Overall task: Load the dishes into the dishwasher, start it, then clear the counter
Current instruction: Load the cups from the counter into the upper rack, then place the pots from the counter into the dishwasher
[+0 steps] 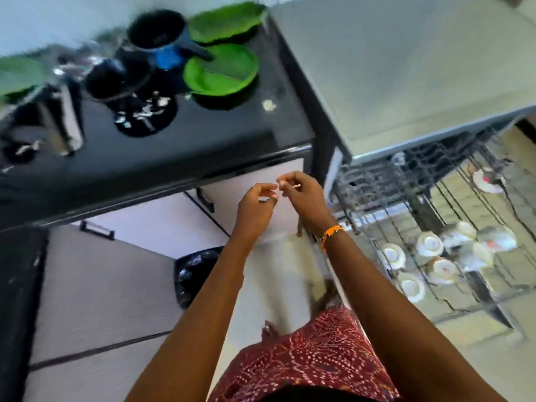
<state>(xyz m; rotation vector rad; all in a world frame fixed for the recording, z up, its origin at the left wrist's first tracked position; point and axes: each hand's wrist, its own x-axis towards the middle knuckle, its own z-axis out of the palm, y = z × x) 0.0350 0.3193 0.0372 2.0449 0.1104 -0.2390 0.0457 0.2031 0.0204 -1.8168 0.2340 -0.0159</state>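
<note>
At the centre of the frame the right hand (pixel 301 192) pinches a small pale object (pixel 293 186), too small to identify, while the left hand (pixel 255 204) is held just beside it with fingers curled, though whether it grips anything cannot be told. In the upper left, the black counter (pixel 203 146) carries two green plates (pixel 221 71), a dark pot (pixel 158 31) and blurred dark dishes. At the right, the dishwasher's (pixel 406 68) pulled-out rack (pixel 435 227) holds upturned white cups (pixel 429 244).

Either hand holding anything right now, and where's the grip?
The right hand pinches a small pale object in its fingertips; too blurred to identify. The left hand appears empty.
</note>
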